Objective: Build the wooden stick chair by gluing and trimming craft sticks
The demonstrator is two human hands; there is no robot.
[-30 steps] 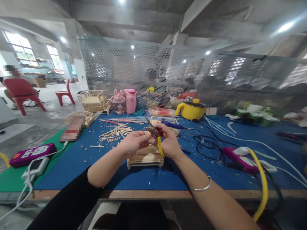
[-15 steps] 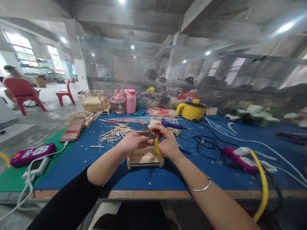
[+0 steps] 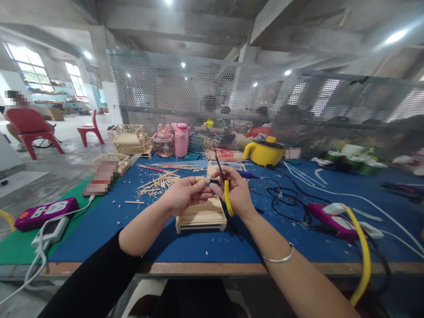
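where hands nearly meet, forearms angled inward, scissors pointing up

Blue-covered table, loose wooden sticks, slatted wooden frame, yellow pot

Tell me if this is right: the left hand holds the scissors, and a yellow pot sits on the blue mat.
Not quite: the right hand holds the scissors, as the head view shows. The yellow pot does sit on the blue mat.

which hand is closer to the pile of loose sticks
Left: the left hand is just right of the pile of loose sticks, while the right hand is farther right, holding scissors.
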